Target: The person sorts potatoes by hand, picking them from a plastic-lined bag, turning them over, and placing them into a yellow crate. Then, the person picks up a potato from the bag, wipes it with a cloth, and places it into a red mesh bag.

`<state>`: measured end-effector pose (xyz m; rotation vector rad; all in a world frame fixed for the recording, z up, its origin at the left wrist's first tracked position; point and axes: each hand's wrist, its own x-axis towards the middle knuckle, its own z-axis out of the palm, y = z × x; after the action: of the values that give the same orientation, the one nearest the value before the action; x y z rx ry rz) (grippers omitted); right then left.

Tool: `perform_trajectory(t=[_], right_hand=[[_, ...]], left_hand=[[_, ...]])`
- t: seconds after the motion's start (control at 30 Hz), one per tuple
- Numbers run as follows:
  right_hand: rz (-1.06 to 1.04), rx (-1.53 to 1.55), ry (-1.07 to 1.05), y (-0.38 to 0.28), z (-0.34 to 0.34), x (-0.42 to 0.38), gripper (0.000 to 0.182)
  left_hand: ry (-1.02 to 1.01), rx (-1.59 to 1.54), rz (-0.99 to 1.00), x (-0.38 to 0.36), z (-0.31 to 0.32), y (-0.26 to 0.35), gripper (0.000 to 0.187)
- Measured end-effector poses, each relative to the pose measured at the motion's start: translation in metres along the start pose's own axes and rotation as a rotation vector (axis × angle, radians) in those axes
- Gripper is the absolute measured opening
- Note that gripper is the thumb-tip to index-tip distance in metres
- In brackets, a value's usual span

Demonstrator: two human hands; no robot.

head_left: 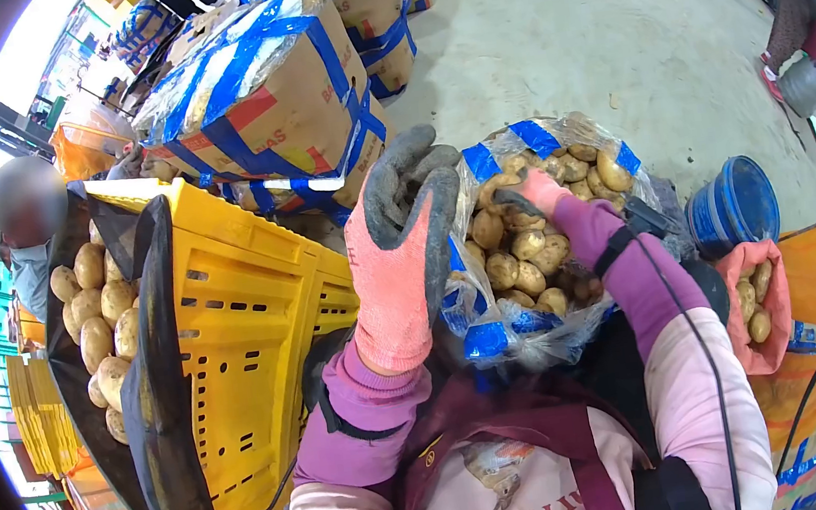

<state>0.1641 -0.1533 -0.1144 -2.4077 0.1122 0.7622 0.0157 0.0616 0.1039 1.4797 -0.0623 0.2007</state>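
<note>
My left hand (408, 240), in a pink glove with dark grey palm and fingers, is raised between the yellow crate and the potato container. Its fingers curl round something I cannot make out. My right hand (534, 194), gloved alike, reaches into the plastic-lined container (486, 339) with blue tape on its rim. The fingers of that hand are closed on a potato (495, 188) near the back of the heap. Many potatoes (528, 244) fill the container below it.
At left, a yellow crate (237, 345) with black lining holds potatoes (96, 343); a person (26, 223) is beyond it. Taped cardboard boxes (260, 101) stand ahead. At right are a blue bucket (732, 203), a pink bag (779, 313) of potatoes and another person (792, 25).
</note>
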Motion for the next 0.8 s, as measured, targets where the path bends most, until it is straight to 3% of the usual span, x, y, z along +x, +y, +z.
perform_trajectory(t=[0.03, 0.1, 0.13, 0.2, 0.23, 0.3, 0.33, 0.37, 0.4, 0.43, 0.47, 0.5, 0.53, 0.57, 0.6, 0.73, 0.8], right_hand=[[-0.001, 0.002, 0.006, 0.019, -0.001, 0.0, 0.069], [-0.803, 0.529, -0.276, 0.052, 0.003, -0.012, 0.057], [-0.805, 0.53, -0.267, 0.041, -0.005, -0.04, 0.057], [-0.421, 1.082, -0.44, -0.005, -0.039, -0.131, 0.046], [-0.426, 1.085, -0.43, -0.004, -0.048, -0.147, 0.046], [-0.759, 0.78, -0.189, 0.001, -0.061, -0.174, 0.047], [-0.626, 0.952, -0.152, -0.003, -0.062, -0.199, 0.06], [-0.633, 0.958, -0.145, -0.002, -0.059, -0.204, 0.06], [-0.783, 0.948, -0.018, -0.001, -0.055, -0.207, 0.065], [-0.929, 0.934, 0.111, 0.001, -0.052, -0.207, 0.071], [-0.926, 0.723, 0.238, 0.006, -0.055, -0.203, 0.075], [-0.933, 0.728, 0.243, 0.008, -0.056, -0.204, 0.075], [-1.019, 0.581, 0.37, 0.003, -0.06, -0.21, 0.075], [-1.096, 0.427, 0.495, -0.002, -0.064, -0.216, 0.075], [-1.041, 0.484, 0.436, -0.006, -0.064, -0.221, 0.076], [-0.972, 0.535, 0.444, 0.009, -0.054, -0.215, 0.077], [-0.961, 0.38, 0.487, 0.001, -0.063, -0.228, 0.079]], left_hand=[[-0.004, 0.0, 0.005, -0.001, 0.001, 0.0, 0.032], [0.001, 0.021, 0.017, -0.001, 0.002, 0.002, 0.029], [-0.026, 0.073, 0.073, 0.0, -0.001, -0.005, 0.033], [-0.045, 0.034, 0.033, -0.001, 0.001, -0.01, 0.035], [-0.058, -0.007, -0.003, 0.0, 0.003, -0.013, 0.037], [-0.142, 0.023, -0.016, 0.002, 0.008, -0.024, 0.043], [-0.227, 0.044, -0.047, -0.001, 0.014, -0.027, 0.045], [-0.309, 0.068, -0.078, -0.004, 0.02, -0.028, 0.047], [-0.357, -0.076, -0.156, -0.01, 0.028, -0.028, 0.052], [-0.491, 0.052, -0.227, -0.008, 0.027, -0.02, 0.054], [-0.539, -0.042, -0.403, -0.009, 0.028, -0.007, 0.057], [-0.583, -0.138, -0.579, -0.011, 0.03, 0.003, 0.06], [-0.585, -0.132, -0.574, -0.012, 0.031, -0.002, 0.06], [-0.594, -0.094, -0.351, -0.012, 0.029, -0.013, 0.063], [-0.596, -0.059, -0.133, -0.012, 0.029, -0.022, 0.067], [-0.569, -0.039, 0.041, -0.011, 0.03, -0.032, 0.072], [-0.571, 0.124, 0.169, -0.009, 0.029, -0.034, 0.073]])
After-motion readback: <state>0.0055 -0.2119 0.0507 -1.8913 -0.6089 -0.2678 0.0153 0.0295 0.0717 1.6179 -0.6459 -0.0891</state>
